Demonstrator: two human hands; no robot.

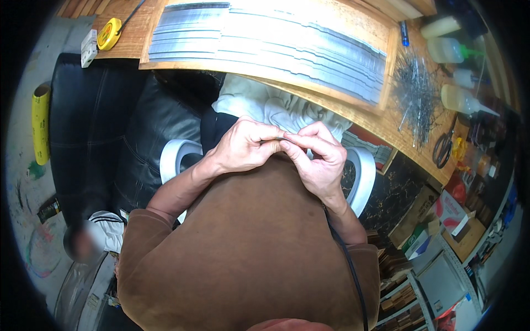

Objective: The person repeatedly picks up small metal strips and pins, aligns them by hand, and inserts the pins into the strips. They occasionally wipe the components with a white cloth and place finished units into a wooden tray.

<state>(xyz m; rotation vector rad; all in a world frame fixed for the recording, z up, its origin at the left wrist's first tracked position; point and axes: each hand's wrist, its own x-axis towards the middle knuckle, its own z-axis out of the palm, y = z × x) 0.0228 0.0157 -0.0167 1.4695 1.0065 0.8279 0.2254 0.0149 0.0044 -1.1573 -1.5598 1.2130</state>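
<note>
My left hand (pixel 245 144) and my right hand (pixel 319 160) meet in front of my chest, thumbs and fingertips pinched together. Between the fingertips shows a sliver of a small, thin, dark piece, too covered to name. White cloth (pixel 248 99) lies just beyond the hands, below the bench edge. Past it, a shallow wooden tray (pixel 391 69) rests on the bench, holding rows of thin grey metallic strips (pixel 265 41) laid close together.
The wooden bench (pixel 406 129) also carries a heap of thin metal pins (pixel 415 99), scissors (pixel 443 148), squeeze bottles (pixel 444 51) and a yellow tape measure (pixel 109 34). White chair arms (pixel 361 179) flank me. A black sofa (pixel 99 121) stands left; another person (pixel 105 231) is at lower left.
</note>
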